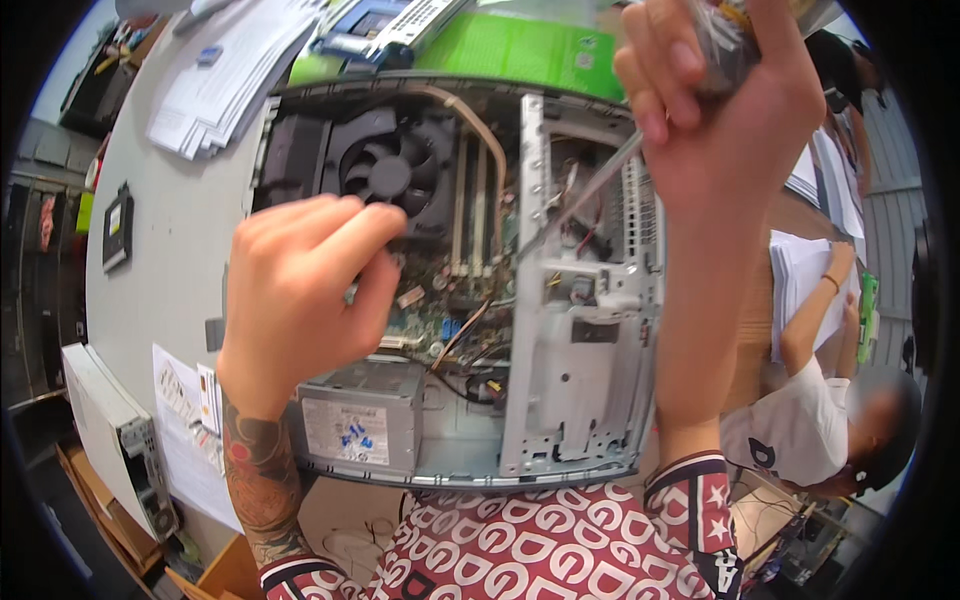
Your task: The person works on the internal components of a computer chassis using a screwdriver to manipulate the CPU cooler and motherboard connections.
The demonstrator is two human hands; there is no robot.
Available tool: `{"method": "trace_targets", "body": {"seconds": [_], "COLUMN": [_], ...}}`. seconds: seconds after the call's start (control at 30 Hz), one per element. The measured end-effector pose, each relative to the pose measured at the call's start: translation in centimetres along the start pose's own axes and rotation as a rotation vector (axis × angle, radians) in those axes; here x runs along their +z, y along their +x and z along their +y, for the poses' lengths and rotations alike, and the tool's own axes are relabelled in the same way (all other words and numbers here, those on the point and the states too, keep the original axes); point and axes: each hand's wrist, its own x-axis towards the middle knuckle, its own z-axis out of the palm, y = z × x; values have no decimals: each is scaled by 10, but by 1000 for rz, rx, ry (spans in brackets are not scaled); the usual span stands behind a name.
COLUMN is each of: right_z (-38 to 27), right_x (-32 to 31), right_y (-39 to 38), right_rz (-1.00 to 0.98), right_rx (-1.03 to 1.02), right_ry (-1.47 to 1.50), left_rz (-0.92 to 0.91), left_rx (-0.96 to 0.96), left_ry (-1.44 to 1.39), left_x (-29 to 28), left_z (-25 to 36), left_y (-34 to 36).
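An opened desktop computer case (585,390) lies on the table in front of me. My right hand (725,140) is raised over its far right side, closed around a screwdriver (597,187), whose long thin shaft slants down left toward the metal drive bracket (533,190). The grip is partly hidden by my fingers and blurred. My left hand (310,290) hovers above the left part of the case with curled fingers; whatever they hold, if anything, is hidden. Beyond it sits a black cooling fan (390,175), beside memory slots (470,210). A power supply (360,425) occupies the near left corner.
Stacked papers (225,75) and a green sheet (510,50) lie beyond the case. A small black part (118,228) rests on the table (175,270) at left, with another computer case (120,440) nearer. At right, another person (800,430) reaches over papers (797,290).
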Motion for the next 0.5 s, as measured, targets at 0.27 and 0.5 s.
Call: {"method": "trace_targets", "body": {"seconds": [0.27, 0.5], "right_z": [-55, -78], "right_x": [-100, -122], "right_y": [-7, -8], "right_rz": [-360, -180], "right_rx": [-41, -230], "right_ry": [150, 125], "left_rz": [-43, -156], "left_rx": [-68, -78], "left_ry": [22, 30], "left_x": [1, 12], "left_z": [5, 5], "left_y": [8, 13]}}
